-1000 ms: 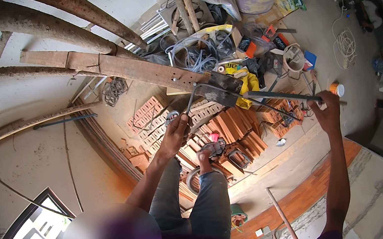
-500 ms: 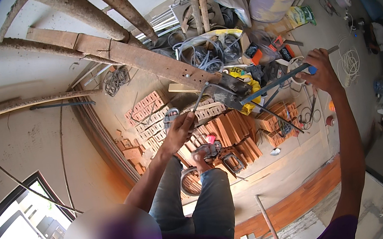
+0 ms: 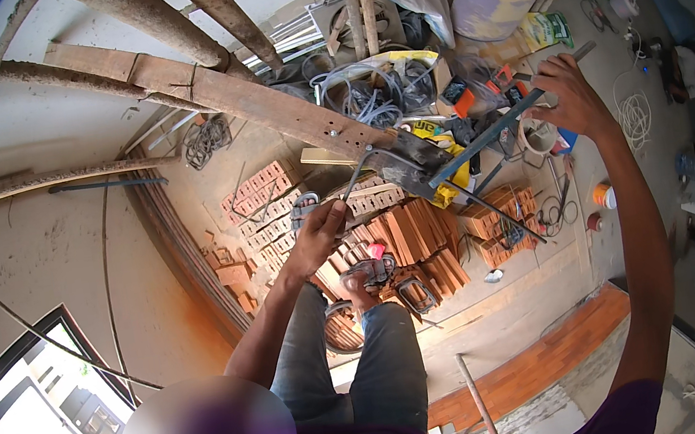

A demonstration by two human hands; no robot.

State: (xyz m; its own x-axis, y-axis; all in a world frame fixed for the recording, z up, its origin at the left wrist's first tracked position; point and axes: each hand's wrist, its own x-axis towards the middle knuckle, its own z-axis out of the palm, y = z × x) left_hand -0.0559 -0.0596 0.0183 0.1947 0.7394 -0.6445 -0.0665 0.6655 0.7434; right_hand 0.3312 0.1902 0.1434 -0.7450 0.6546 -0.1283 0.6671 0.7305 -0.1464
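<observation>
My left hand (image 3: pixel 322 239) is closed around the near end of a thin, bent metal rod (image 3: pixel 493 217). The rod turns sharply beside the dark end (image 3: pixel 408 160) of a wooden plank (image 3: pixel 258 108), then runs off to the lower right. Bolts and holes show in the plank near that end. Out to the right, my right hand (image 3: pixel 569 95) grips a long blue-grey metal bar (image 3: pixel 485 141) near its outer end. The bar's inner end lies against the plank's dark end, by the rod; their exact contact is too small to tell.
Stacked red bricks (image 3: pixel 410 239) lie below, around my feet. Beyond the plank are coiled grey hose (image 3: pixel 364 92), bags and orange tools. Thick rusty poles (image 3: pixel 154 29) rise at the upper left. A white cable coil (image 3: pixel 634 117) and a white bucket (image 3: pixel 537 135) sit at right.
My right hand has moved farther away, swinging the blue-grey bar's outer end upward in the view. My left hand keeps its hold on the rod, with only a slight shift left.
</observation>
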